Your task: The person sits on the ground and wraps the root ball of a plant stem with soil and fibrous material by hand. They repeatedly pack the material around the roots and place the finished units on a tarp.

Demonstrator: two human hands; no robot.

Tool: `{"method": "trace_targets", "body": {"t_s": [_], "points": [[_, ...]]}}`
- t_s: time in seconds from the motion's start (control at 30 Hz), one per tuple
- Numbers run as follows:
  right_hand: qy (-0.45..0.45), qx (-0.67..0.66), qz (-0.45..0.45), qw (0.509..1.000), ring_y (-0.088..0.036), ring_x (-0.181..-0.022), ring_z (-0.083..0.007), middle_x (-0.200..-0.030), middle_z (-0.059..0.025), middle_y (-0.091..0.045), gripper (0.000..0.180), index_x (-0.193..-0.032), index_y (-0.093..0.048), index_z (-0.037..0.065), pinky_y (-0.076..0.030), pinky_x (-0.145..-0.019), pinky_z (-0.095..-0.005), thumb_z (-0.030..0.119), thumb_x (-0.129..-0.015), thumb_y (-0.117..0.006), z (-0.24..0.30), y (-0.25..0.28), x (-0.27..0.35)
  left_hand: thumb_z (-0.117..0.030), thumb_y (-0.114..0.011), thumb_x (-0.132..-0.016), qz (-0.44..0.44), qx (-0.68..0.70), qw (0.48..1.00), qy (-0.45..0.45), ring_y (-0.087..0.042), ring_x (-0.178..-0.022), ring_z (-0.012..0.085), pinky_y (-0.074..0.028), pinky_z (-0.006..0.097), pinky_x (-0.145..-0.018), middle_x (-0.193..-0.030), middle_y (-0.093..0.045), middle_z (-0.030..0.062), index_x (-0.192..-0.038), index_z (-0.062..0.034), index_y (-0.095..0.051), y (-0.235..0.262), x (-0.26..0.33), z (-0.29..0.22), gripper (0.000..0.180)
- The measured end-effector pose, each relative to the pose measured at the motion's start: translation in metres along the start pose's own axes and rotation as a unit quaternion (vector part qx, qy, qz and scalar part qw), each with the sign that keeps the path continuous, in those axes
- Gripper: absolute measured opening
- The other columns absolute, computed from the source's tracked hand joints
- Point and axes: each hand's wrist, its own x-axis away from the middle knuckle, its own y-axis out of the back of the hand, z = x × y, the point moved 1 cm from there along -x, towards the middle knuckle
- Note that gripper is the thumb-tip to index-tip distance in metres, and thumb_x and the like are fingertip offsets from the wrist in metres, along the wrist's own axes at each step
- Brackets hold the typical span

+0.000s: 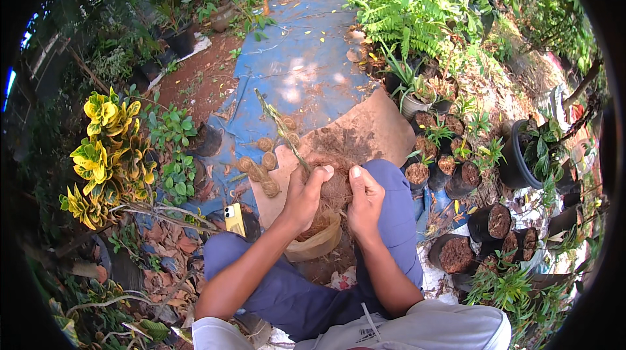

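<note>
My left hand (305,198) is closed around a long green plant stem (280,127), which slants up and away to the left. Facing it, my right hand (365,201) is closed in a pinch, thumb up; what lies between its fingers is too fine to make out. A clump of brown coir fibre (336,188) shows between and just beyond my hands. Below them, between my legs, sits a pale, thin-walled container (319,249) with more loose fibre in it. Several fibre-wrapped balls (268,161) lie in a group left of the stem.
A brown sheet (385,121), strewn with fibre, lies in front of me on a blue tarp (293,43). A yellow phone (234,219) stands by my left knee. Several black potting bags (454,253) of soil are at the right; a yellow-leaved shrub (98,161) grows at the left.
</note>
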Motion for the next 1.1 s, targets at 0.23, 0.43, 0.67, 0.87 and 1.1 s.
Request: {"method": "trace_targets", "body": {"t_s": [0.23, 0.43, 0.67, 0.87, 1.1], "points": [[0.031, -0.076, -0.05, 0.995, -0.045, -0.08, -0.0064, -0.095, -0.0019, -0.062, 0.031, -0.103, -0.066, -0.007, -0.039, -0.072, -0.0226, 0.018, -0.103, -0.049, -0.004, -0.009, 0.004, -0.012, -0.05, -0.093, -0.011, -0.059, 0.997, -0.05, -0.054, -0.089, 0.0104, -0.045, 0.027, -0.082, -0.093, -0.06, 0.0025, -0.101, -0.0009, -0.062, -0.002, -0.002, 0.008, 0.019], [0.19, 0.095, -0.031, 0.977, -0.055, -0.12, -0.0286, -0.128, -0.0189, -0.06, 0.032, -0.115, -0.063, -0.007, -0.041, -0.103, -0.0401, 0.018, -0.101, -0.05, 0.004, -0.022, 0.009, -0.017, -0.051, -0.093, -0.106, -0.035, 0.992, -0.063, -0.057, -0.094, 0.0153, -0.046, 0.03, -0.083, -0.103, -0.061, 0.0093, -0.098, 0.0013, -0.062, -0.005, -0.005, 0.022, 0.021], [0.313, 0.204, -0.018, 0.927, -0.047, -0.13, -0.0439, -0.126, -0.0196, -0.06, 0.028, -0.118, -0.062, -0.004, -0.034, -0.11, -0.055, 0.013, -0.095, -0.057, -0.003, -0.03, 0.008, -0.025, -0.053, -0.096, -0.019, -0.158, 0.965, -0.209, -0.059, -0.092, 0.0143, -0.049, 0.03, -0.082, -0.097, -0.06, 0.0056, -0.099, -0.005, -0.06, 0.001, -0.007, 0.02, 0.021], [0.28, 0.156, 0.064, 0.945, -0.047, -0.132, -0.0397, -0.125, -0.0209, -0.06, 0.029, -0.119, -0.058, -0.002, -0.033, -0.112, -0.0495, 0.003, -0.091, -0.059, -0.012, -0.031, 0.01, -0.025, -0.069, -0.091, -0.101, 0.118, 0.987, 0.051, -0.06, -0.078, 0.0104, -0.05, 0.027, -0.074, -0.092, -0.064, 0.0055, -0.098, -0.0018, -0.062, -0.005, -0.005, -0.002, 0.025], [0.169, -0.169, 0.089, 0.967, -0.04, -0.136, -0.0339, -0.131, -0.028, -0.051, 0.061, -0.135, -0.031, 0.001, -0.025, -0.116, -0.0464, 0.003, -0.085, -0.064, -0.024, -0.041, 0.02, -0.025, -0.076, -0.085, -0.104, -0.068, 0.991, -0.043, -0.062, -0.093, 0.0158, -0.049, 0.03, -0.085, -0.102, -0.063, 0.0109, -0.107, 0.0016, -0.059, 0.02, 0.003, -0.028, 0.039]]}}
